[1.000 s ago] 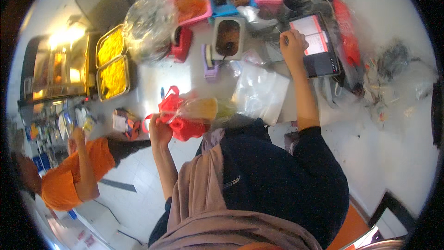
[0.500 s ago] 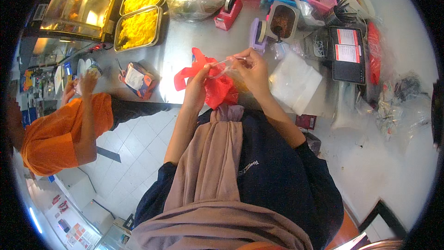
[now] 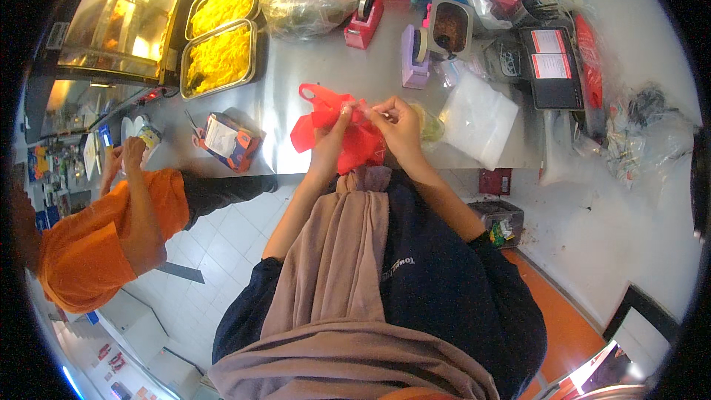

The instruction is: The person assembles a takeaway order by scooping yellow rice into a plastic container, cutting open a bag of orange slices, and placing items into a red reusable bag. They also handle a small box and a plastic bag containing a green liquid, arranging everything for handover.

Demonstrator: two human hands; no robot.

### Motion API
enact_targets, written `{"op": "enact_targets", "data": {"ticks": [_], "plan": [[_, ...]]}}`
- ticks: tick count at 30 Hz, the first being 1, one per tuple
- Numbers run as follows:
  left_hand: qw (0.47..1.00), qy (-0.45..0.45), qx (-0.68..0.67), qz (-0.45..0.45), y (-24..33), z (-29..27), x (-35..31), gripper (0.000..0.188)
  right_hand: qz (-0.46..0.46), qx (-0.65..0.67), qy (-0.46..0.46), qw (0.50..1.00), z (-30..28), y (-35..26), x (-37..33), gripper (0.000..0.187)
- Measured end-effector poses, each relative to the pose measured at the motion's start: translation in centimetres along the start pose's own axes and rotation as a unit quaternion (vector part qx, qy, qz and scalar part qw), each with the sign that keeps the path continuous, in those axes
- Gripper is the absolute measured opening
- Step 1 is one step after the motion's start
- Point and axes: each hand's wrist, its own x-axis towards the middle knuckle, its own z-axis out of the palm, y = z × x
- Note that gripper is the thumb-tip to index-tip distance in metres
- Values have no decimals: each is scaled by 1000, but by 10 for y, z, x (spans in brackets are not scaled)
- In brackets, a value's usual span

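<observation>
Both of my hands are raised over the counter's front edge, close together at a crumpled red plastic bag (image 3: 355,144). My left hand (image 3: 333,141) is closed, its thumb and finger pinched at the top of the bag. Just to its right, my right hand (image 3: 400,130) is also pinched shut. A small bit of clear plastic (image 3: 361,109) shows between the fingertips; its full shape is hidden by fingers and bag. Beside my right hand lies a clear packet with greenish-yellow contents (image 3: 429,124), followed by a stack of white translucent sheets (image 3: 480,122).
Two metal trays of yellow food (image 3: 222,59) stand far left, near a lit glass case (image 3: 126,30). Tape dispensers, one red (image 3: 363,26) and one purple (image 3: 415,63), sit ahead. An orange-and-blue box (image 3: 229,144) lies left. A co-worker in orange (image 3: 111,230) stands left.
My hands have come closer together, and the clear strip stretched between them now shows only as a small bit. The packet beside my right hand has come into clearer view.
</observation>
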Motion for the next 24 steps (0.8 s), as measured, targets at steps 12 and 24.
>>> {"op": "enact_targets", "data": {"ticks": [12, 24], "plan": [[930, -25, 277, 240, -31, -33, 17, 26, -18, -66, -87, 994, -5, 3, -1, 16], [892, -78, 361, 260, 6, -31, 18, 17, -69, -159, -190, 966, -15, -7, 18, 14]]}}
